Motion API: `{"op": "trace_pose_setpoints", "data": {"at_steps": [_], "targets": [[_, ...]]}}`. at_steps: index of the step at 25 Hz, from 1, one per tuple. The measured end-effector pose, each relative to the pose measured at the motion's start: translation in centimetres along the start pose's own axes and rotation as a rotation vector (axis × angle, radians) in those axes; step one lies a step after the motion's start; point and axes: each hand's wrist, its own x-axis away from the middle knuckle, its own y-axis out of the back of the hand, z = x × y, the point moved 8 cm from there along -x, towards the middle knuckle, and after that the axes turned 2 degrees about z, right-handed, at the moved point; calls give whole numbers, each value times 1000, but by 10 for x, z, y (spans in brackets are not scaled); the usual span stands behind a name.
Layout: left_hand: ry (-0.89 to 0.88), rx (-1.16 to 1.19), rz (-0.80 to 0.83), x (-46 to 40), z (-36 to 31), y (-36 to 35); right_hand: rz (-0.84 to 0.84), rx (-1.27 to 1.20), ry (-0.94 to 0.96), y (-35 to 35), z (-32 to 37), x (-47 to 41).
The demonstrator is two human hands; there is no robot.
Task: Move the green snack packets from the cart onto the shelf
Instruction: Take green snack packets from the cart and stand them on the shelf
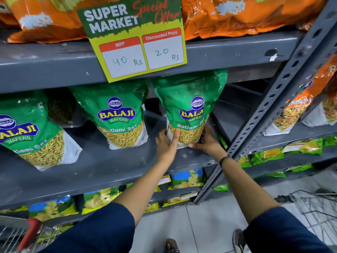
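A green snack packet [189, 106] stands upright on the grey shelf [109, 167], at the right end of a row. My left hand [166, 143] presses its lower left side, thumb on the front. My right hand [207, 141] holds its lower right corner. Two more green packets [116, 114] [27, 132] stand to its left on the same shelf. The cart [27, 234] with a red handle shows at the bottom left, partly hidden by my sleeve.
A price sign [135, 42] hangs from the upper shelf edge above the packet. Orange bags [237, 15] lie on top. A slotted upright post [273, 106] stands just right of my right hand. A wire basket [317, 205] sits on the floor at right.
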Motion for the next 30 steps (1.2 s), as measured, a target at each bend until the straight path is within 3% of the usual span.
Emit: {"op": "trace_pose_setpoints", "data": {"at_steps": [2,6,8,10,12,15,20,24,30], "targets": [[-10,69,3,-1,5,1,-64,-88,1,-2,1,12],[-45,161,-184,19,45,38,-473,-375,14,-18,-7,72],[-97,163,-413,37,71,79,-400,-273,41,-51,-1,85],[-109,247,-601,47,92,121,-217,-160,46,-86,10,73],[-108,341,-681,41,102,155,18,-103,89,-123,31,53],[-34,341,-549,13,95,181,196,-59,149,-163,63,19],[-25,191,-164,-27,67,181,265,-7,143,-187,83,-19],[-104,226,-169,-8,65,174,230,-10,140,-188,73,0],[-38,245,-209,6,84,175,204,-33,176,-186,69,15]]}}
